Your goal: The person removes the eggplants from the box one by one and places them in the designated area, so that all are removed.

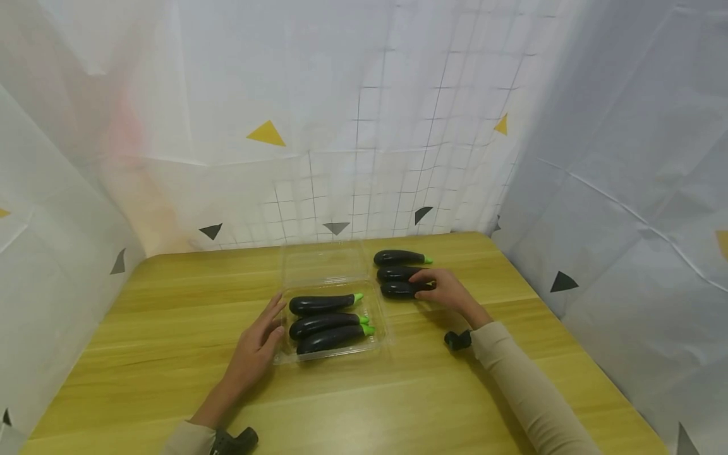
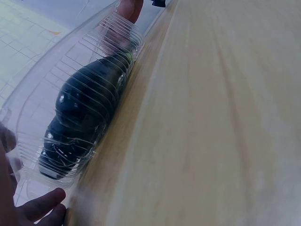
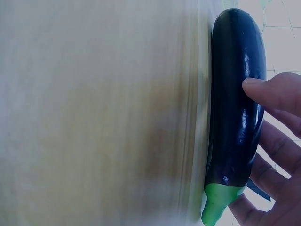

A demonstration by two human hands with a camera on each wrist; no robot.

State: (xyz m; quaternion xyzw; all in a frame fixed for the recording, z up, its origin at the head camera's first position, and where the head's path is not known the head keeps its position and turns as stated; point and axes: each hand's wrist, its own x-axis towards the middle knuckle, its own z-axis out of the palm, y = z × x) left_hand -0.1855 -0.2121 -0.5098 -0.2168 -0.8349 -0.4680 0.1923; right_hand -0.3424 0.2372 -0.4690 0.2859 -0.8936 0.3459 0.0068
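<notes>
My right hand [image 1: 449, 293] grips the nearest of three dark purple eggplants lying side by side at the back right. In the right wrist view the thumb presses the glossy side of this eggplant [image 3: 235, 122], and the other fingers reach behind it; its green stem end points down there. My left hand [image 1: 254, 349] rests at the left edge of a clear plastic clamshell box [image 1: 382, 322], fingers fairly straight along its side. Inside the box lie three more eggplants [image 1: 321, 304], green stems to the right. Through the ribbed wall, the left wrist view shows dark eggplants [image 2: 84, 103].
The box's clear lid [image 1: 324, 264] lies folded back toward the wall. Two other eggplants [image 1: 397, 257] lie behind the gripped one. A wooden table [image 1: 341, 404] carries everything, with white sheeting [image 1: 318, 88] around its back and sides. Dark wrist devices [image 1: 457, 340] sit at both cuffs.
</notes>
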